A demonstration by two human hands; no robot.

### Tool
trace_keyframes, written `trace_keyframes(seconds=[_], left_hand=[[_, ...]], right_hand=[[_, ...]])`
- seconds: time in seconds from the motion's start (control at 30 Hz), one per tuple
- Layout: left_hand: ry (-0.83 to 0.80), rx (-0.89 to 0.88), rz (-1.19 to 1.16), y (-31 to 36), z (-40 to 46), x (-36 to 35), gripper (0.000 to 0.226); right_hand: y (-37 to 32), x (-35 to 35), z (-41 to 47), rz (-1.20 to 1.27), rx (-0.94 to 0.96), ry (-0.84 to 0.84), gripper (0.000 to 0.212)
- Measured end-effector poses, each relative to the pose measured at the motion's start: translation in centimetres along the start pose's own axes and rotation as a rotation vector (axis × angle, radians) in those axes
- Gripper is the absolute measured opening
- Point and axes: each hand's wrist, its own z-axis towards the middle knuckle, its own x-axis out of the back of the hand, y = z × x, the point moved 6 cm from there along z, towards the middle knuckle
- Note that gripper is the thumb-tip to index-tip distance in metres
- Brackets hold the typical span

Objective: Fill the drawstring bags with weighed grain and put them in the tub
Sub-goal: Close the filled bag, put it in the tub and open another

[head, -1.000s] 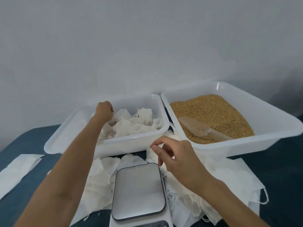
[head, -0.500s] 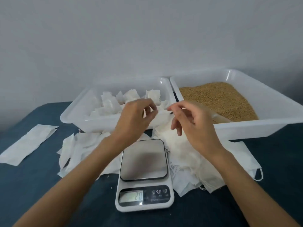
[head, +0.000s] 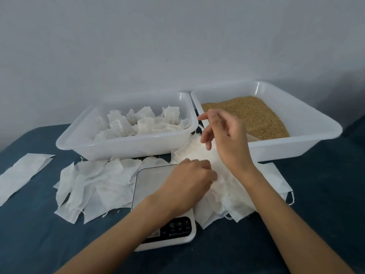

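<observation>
The left hand [head: 189, 182] lies knuckles-up over the right edge of the scale [head: 150, 184], its fingers curled down and pinching into the heap of empty bags [head: 233, 186] just past their tips. The right hand [head: 223, 135] hangs above the same heap with its fingers spread and loosely bent, the forefinger stretched toward the left tub; whether thumb and finger hold a thin drawstring I cannot tell, as that spot is blurred. The heap is soft, thin, white non-woven fabric, crumpled into folds, with fine strings trailing at its near edge. Left of the left hand's fingers a second spread of flat bags [head: 92, 186] lies overlapping, mostly rectangular, their long sides running roughly from near-left to far-right. Beyond both sets of fingers stand two translucent white plastic tubs with rounded corners and flared rims, side by side and almost touching: the left tub [head: 126, 147] holds filled bags [head: 144, 123] standing bunched with their gathered mouths up, and the right tub [head: 296, 143] holds tan, granular grain [head: 256, 113]. The scale has a smooth grey metal plate and a glossy white body with a dark button panel. Far left lies a long white fabric strip [head: 21, 173]. Everything rests on a dark blue cloth surface [head: 325, 204] before a plain pale grey wall [head: 177, 46].
</observation>
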Motion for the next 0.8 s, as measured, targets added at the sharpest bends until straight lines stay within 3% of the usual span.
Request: trace_keyframes(seconds=[0.1,0.17,0.4,0.5,0.57,0.63,0.7,0.8], left_hand=[[-0.009,0.077,-0.253,-0.9,-0.2,0.0,0.009],[0.018,0.148,-0.431,-1.6,-0.3,-0.2,0.014],[0.476,0.575,-1.094,-8.1,-2.7,2.1,0.039],[0.458,0.68,-1.202,-9.8,-3.7,1.2,0.038],[0.433,0.64,-1.32,-9.7,-3.7,0.5,0.031],[0.406,0.481,-1.502,-8.9,-3.1,0.4,0.028],[0.376,0.356,-1.59,-8.5,-2.9,0.8,0.02],[0.378,0.344,-1.604,-8.9,-2.9,0.7,0.024]], right_hand=[[0.1,0.0,0.1,-0.008,0.001,-0.003,0.032],[0.0,-0.1,0.0,-0.022,0.013,-0.009,0.031],[-0.5,-0.1,-0.7,-0.148,0.131,0.077,0.018],[0.6,-2.5,-1.9,-0.146,0.069,-0.115,0.012],[1.7,-4.5,-3.0,-0.158,-0.003,-0.281,0.014],[2.4,-5.5,-3.7,-0.167,-0.039,-0.355,0.012],[2.8,-5.3,-3.6,-0.186,-0.039,-0.319,0.011],[3.1,-4.1,-2.9,-0.219,-0.03,-0.207,0.009]])
